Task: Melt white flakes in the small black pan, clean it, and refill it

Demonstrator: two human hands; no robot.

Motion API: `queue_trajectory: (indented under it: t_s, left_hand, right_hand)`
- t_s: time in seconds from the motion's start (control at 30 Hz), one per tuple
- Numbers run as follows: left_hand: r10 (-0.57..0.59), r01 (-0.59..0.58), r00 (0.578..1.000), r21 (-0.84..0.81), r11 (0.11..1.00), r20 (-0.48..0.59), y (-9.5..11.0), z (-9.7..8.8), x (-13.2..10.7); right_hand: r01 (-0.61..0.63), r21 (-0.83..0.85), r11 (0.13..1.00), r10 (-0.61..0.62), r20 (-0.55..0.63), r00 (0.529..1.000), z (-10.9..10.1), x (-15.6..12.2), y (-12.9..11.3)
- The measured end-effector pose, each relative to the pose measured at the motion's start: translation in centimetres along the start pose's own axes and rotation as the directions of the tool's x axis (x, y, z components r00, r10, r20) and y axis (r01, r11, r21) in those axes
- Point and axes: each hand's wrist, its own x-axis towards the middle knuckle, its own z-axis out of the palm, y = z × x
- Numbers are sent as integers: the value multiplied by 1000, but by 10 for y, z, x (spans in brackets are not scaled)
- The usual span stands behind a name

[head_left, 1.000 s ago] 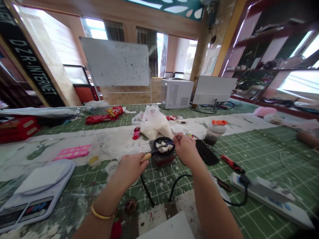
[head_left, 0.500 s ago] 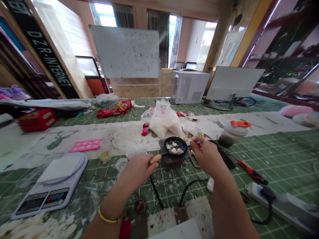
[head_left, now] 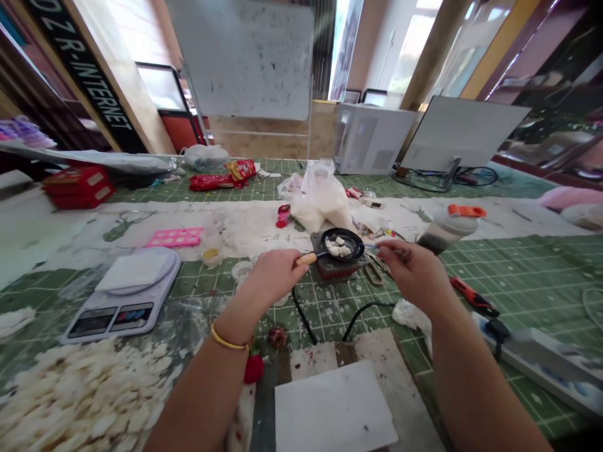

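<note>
My left hand (head_left: 276,274) is closed round the light wooden handle (head_left: 307,258) of a small black frying pan (head_left: 361,250). The pan sits on a small hot plate (head_left: 336,270), its handle pointing left. Several white chunks (head_left: 336,246) lie in it. On the other side, my right hand (head_left: 411,267) pinches a thin bluish stick (head_left: 370,245) that points at the pan's right rim. Its tip is too blurred to place exactly. Scissors (head_left: 373,271) lie just below this hand, and white crumpled tissue (head_left: 411,316) lies under the wrist.
A bag of white material (head_left: 320,198) stands behind the pan. Left are a kitchen scale (head_left: 127,292), a pink mould (head_left: 175,237) and a heap of white flakes (head_left: 80,395). A shaker bottle (head_left: 450,229), a red-black cutter (head_left: 473,296) and a power strip (head_left: 541,361) are right. A white board (head_left: 334,408) lies in front.
The view has tipped downward. My right hand has drawn the stick back to the right, from among the chunks to the pan's rim. The chunks sit closer together; my left hand keeps the handle.
</note>
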Motion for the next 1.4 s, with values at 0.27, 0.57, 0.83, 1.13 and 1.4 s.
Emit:
queue_trajectory:
  t_s: [0.27, 0.57, 0.83, 1.13, 1.4]
  left_hand:
    - [18, -18, 1000, 2, 1000, 5, 2, -1, 1]
    - [-10, 11, 999, -20, 1000, 31, 0, 1, 4]
    - [-9, 10, 1000, -70, 997, 7, -1, 4, 4]
    - [-32, -61, 912, -214, 975, -408, 2, 1, 2]
    - [-61, -352, 817, -581, 734, -573, 31, -14, -27]
  right_hand:
    - [156, -36, 987, -160, -128, 979, -19, -68, 36]
    - [253, -198, 947, -192, 283, 940, 13, -135, 49]
    - [-375, -557, 741, 533, 147, 833, 6, -8, 112]
    - [-505, -586, 634, 726, 225, 650, 51, 56, 175]
    - [-483, -525, 701, 678, 280, 679, 47, 63, 191]
